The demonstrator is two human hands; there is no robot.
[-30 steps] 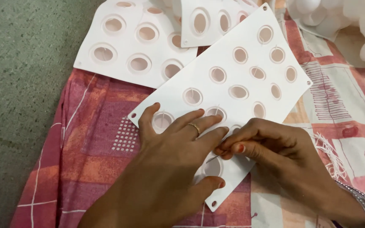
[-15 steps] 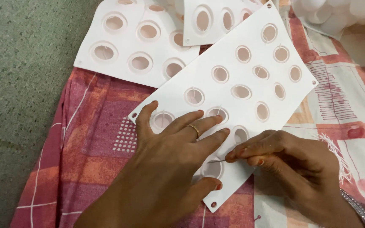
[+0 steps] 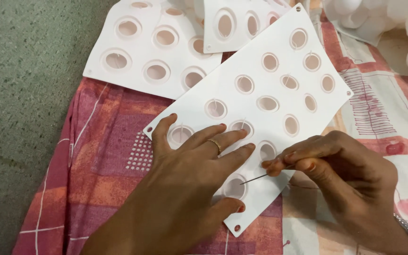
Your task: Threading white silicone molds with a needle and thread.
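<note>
A long white sheet (image 3: 279, 71) with several oval holes lies slanted on a patterned cloth. My left hand (image 3: 185, 184) presses flat on its near end, fingers spread around the holes, a ring on one finger. My right hand (image 3: 341, 174) pinches a thin needle (image 3: 256, 178) between thumb and fingers. The needle's tip points left toward a hole (image 3: 235, 187) just under my left fingers. Thin threads cross some of the holes.
Another white holed sheet (image 3: 133, 47) lies at the back left, a third (image 3: 242, 23) overlaps at the top. More white pieces (image 3: 378, 19) pile at the top right. The red and pink cloth (image 3: 105, 156) covers a grey-green floor (image 3: 20, 94).
My right hand has drawn back to the right, away from my left fingers, and the needle now shows between them. My left hand stays pressed on the sheet.
</note>
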